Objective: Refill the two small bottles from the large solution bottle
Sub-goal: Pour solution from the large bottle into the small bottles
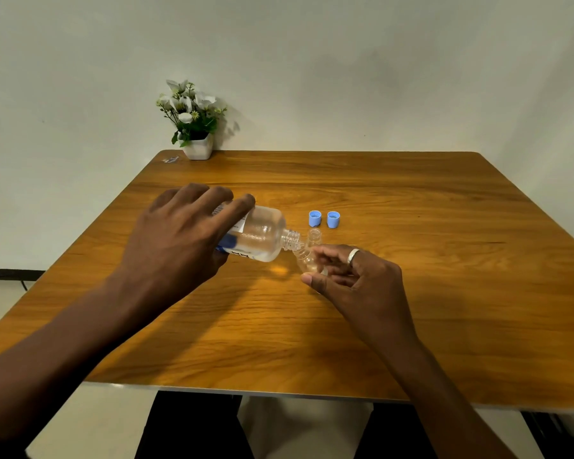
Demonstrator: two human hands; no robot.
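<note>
My left hand [179, 233] grips the large clear solution bottle [265, 233], tipped on its side with its open neck pointing right and down. That neck meets the mouth of a small clear bottle [307, 261], tilted toward it and held by my right hand [348, 276], which wears a ring. A second small clear bottle [314, 235] stands open on the table just behind, touching neither hand. Two blue caps [314, 218] [333, 219] lie side by side beyond it.
The wooden table [411, 309] reaches to a plain wall. A white pot of artificial flowers [198, 140] stands at the far left corner, with a small scrap [170, 159] beside it. My legs show below the near edge.
</note>
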